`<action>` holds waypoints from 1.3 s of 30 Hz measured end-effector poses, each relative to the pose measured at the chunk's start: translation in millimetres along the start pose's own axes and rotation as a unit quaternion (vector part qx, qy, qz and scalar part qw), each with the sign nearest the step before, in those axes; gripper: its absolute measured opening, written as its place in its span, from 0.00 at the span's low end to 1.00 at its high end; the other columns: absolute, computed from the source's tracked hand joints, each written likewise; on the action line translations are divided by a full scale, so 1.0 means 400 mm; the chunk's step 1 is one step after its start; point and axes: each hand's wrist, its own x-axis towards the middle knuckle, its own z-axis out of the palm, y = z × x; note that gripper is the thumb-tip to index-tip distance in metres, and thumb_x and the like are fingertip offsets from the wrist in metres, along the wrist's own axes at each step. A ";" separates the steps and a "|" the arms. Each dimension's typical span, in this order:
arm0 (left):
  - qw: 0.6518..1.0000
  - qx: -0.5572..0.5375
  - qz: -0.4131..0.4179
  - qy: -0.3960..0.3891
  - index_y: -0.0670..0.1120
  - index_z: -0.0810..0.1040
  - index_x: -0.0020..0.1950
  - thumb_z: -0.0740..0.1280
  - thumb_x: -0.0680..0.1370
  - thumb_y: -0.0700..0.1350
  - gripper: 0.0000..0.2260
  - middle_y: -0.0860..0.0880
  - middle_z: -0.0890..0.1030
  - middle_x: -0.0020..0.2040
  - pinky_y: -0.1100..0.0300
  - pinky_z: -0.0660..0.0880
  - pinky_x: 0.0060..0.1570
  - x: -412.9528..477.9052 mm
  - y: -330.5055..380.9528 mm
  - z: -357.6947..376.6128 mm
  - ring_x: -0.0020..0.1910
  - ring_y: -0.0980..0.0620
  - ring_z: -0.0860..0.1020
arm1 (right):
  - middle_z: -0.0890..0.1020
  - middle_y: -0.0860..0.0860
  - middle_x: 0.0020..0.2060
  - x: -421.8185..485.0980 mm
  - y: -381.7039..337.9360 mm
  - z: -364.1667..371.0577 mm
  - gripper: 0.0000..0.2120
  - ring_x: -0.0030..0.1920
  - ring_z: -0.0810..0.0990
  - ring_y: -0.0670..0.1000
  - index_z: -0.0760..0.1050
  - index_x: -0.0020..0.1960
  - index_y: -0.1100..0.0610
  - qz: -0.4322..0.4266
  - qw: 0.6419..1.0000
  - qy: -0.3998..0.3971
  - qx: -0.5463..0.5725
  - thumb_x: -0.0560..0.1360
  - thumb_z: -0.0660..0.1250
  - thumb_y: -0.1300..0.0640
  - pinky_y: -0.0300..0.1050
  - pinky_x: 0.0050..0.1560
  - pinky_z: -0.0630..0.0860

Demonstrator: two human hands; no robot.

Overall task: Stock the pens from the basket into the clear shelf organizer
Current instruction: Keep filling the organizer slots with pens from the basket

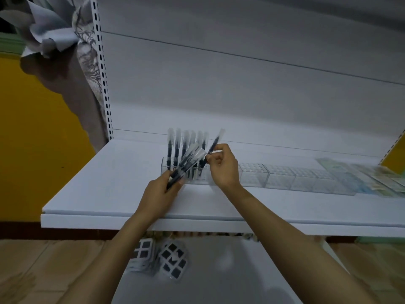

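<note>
A clear shelf organizer [256, 175] runs along the white shelf [105, 194], made of gridded boxes. Several dark pens with clear caps [177, 145] stand upright in its left end. My left hand [160, 194] grips a small bundle of pens [186, 163] that fans up to the right, just in front of the organizer. My right hand [223, 165] pinches a single pen [211, 148], tilted, its lower end over the organizer's left section. The basket is out of view.
Flat packets [372, 174] lie at the shelf's right end beside the organizer. Black-and-white puzzle cubes [162, 257] sit on a lower shelf beneath my arms. A slotted white upright [103, 73] borders the shelf on the left, with cloth hanging beside it.
</note>
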 end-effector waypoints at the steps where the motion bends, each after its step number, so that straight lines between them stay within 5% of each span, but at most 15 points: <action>1: 1.000 -0.001 -0.001 0.002 0.52 0.73 0.54 0.63 0.80 0.50 0.05 0.53 0.79 0.37 0.62 0.71 0.35 -0.001 0.002 0.000 0.38 0.53 0.78 | 0.78 0.47 0.37 -0.005 0.007 0.007 0.06 0.40 0.79 0.48 0.72 0.53 0.56 -0.018 1.000 -0.006 -0.009 0.77 0.65 0.63 0.42 0.41 0.74; 7: 1.000 -0.002 -0.015 0.012 0.53 0.72 0.53 0.62 0.80 0.51 0.04 0.54 0.79 0.39 0.64 0.72 0.37 -0.007 -0.004 0.005 0.39 0.54 0.78 | 0.81 0.52 0.45 -0.051 0.063 0.053 0.10 0.48 0.79 0.51 0.76 0.55 0.60 -0.127 0.990 0.037 -0.045 0.74 0.65 0.59 0.49 0.49 0.77; 12: 1.000 0.015 -0.004 0.019 0.52 0.72 0.54 0.62 0.80 0.51 0.05 0.55 0.78 0.37 0.64 0.69 0.35 -0.006 0.001 0.010 0.37 0.55 0.77 | 0.82 0.48 0.44 -0.058 0.083 0.066 0.10 0.49 0.76 0.49 0.78 0.55 0.56 -0.149 0.973 0.138 -0.110 0.74 0.68 0.58 0.42 0.53 0.65; 24: 0.998 -0.031 -0.021 0.040 0.51 0.73 0.50 0.62 0.80 0.50 0.04 0.53 0.78 0.36 0.65 0.68 0.35 -0.009 0.008 0.003 0.37 0.57 0.77 | 0.80 0.47 0.41 -0.045 0.107 0.074 0.05 0.46 0.76 0.51 0.77 0.44 0.55 -0.144 0.972 0.135 -0.125 0.74 0.69 0.53 0.43 0.50 0.63; 30: 0.998 -0.040 -0.025 0.048 0.52 0.73 0.46 0.62 0.80 0.49 0.04 0.54 0.77 0.35 0.71 0.65 0.32 -0.007 0.006 0.006 0.31 0.65 0.74 | 0.82 0.50 0.49 -0.049 0.106 0.078 0.14 0.52 0.76 0.52 0.79 0.55 0.57 -0.139 0.974 0.122 -0.133 0.75 0.64 0.51 0.44 0.56 0.62; 39: 0.963 -0.269 -0.022 0.011 0.48 0.73 0.42 0.61 0.81 0.45 0.08 0.51 0.72 0.30 0.66 0.66 0.27 0.024 0.110 0.075 0.27 0.58 0.69 | 0.79 0.50 0.51 -0.042 0.116 0.082 0.12 0.54 0.75 0.51 0.82 0.50 0.54 -0.118 0.980 0.110 -0.118 0.75 0.62 0.51 0.40 0.56 0.59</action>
